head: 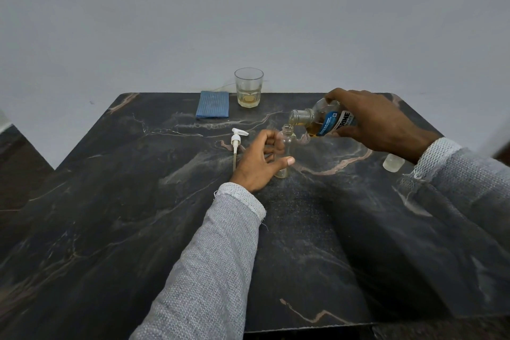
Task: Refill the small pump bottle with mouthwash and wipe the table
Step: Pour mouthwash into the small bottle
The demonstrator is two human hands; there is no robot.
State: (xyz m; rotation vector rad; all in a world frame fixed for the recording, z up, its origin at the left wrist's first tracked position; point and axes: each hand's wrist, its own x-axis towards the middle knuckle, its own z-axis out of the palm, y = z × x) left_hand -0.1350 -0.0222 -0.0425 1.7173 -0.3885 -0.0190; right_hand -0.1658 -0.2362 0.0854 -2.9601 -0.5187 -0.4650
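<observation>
A small clear bottle (287, 143) stands upright mid-table with its neck open. My left hand (260, 163) wraps around it from the left, thumb across the lower part. My right hand (378, 121) holds the mouthwash bottle (323, 120), tipped on its side with its open mouth just above the small bottle's neck; amber liquid sits near its mouth. The white pump head (236, 143) with its tube lies on the table to the left of my left hand. A folded blue cloth (213, 108) lies at the far edge.
A glass (249, 87) with a little amber liquid stands at the far edge, beside the cloth. A small pale cap (393, 163) sits on the dark marble table (138, 215) near my right wrist. A grey wall rises behind the table.
</observation>
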